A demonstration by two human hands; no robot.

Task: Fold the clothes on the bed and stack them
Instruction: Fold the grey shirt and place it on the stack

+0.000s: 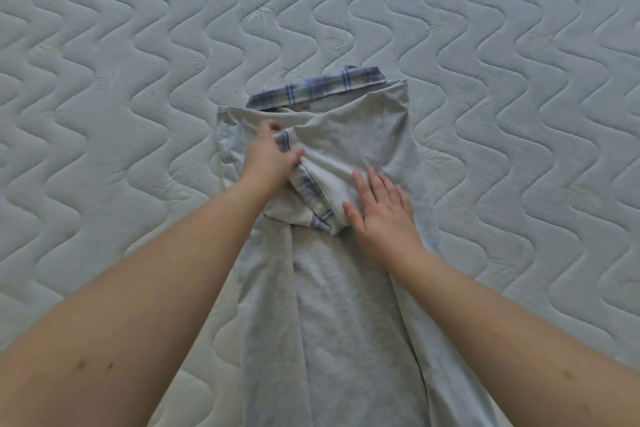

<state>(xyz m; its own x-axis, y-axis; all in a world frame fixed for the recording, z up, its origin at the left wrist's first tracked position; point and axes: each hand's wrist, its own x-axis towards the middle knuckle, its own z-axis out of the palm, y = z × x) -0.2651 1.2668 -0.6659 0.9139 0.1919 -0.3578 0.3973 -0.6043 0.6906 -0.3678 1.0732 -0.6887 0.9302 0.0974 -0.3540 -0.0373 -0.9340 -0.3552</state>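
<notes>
At centre frame on the bed [104,80], the soft, limp grey garment [346,305] lies lengthwise, the left hand [268,158] pinching its plaid-trimmed sleeve [313,196], right hand [382,210] flat with fingers [374,180] spread; best gripped at hems.

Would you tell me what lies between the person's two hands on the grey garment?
In the head view, a folded-in sleeve with plaid trim lies between the left hand and right hand.

Open mattress [138,114] surrounds the grey garment [346,305] on every side.
</notes>
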